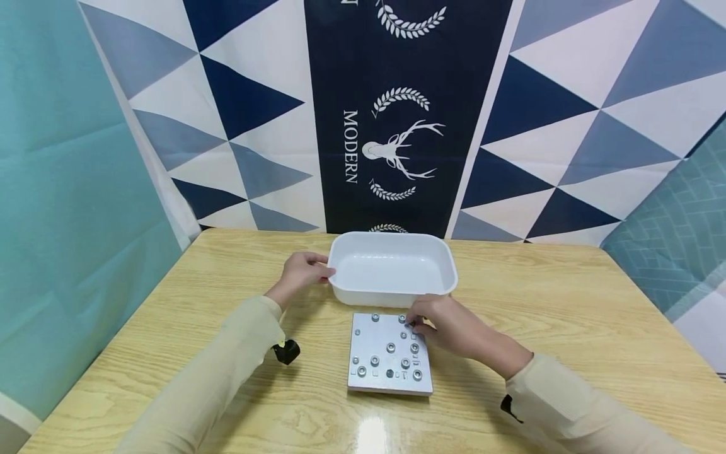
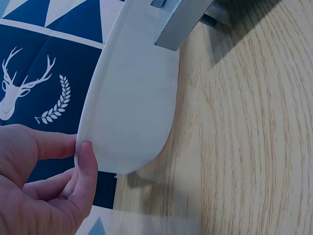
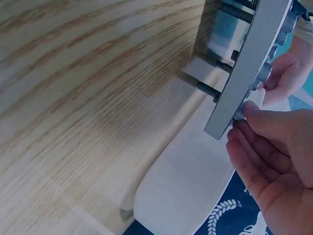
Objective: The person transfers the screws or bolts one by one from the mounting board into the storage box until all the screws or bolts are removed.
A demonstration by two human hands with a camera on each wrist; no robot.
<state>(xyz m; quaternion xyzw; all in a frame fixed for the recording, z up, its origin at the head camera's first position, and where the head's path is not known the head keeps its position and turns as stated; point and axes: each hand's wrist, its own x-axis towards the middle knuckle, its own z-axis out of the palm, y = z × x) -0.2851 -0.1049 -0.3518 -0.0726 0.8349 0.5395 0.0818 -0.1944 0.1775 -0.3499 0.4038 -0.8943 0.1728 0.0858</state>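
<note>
L grip (image 1: 302, 271): thumb + fingers pinching rim at L end of white tray (image 1: 391, 271). R grip (image 1: 448, 320): thumb + fingertips pinching a screw head (image 3: 239, 115) at far R corner of metal plate (image 1: 377, 337); best seen in R wrist view.

Location: plate on worktop (image 1: 510, 284), directly nearer the person than tray, approx. centred; tray just beyond it, upright. Other socket-type screws stand in plate top; threaded shanks poke out below. Thread engagement of pinched screw: can't tell, fingers hide it.

Risks (my judgement):
1. Slip/drop: small round head, held by fingertips only; if it comes free, could roll off plate onto worktop.
2. Cross-thread or jam, if screw is pulled or turned off-axis.
3. Plate tips or skids: force is at a corner, w/ no hand on plate; plate seems raised, prob. on shanks or a support out of view.
4. Tray shifts or tilts: held at one end only, looks light; a tug on rim could swing other end vs. R wrist or plate.
5. Knuckles may knock neighbouring screws, esp. any loose ones.
</note>
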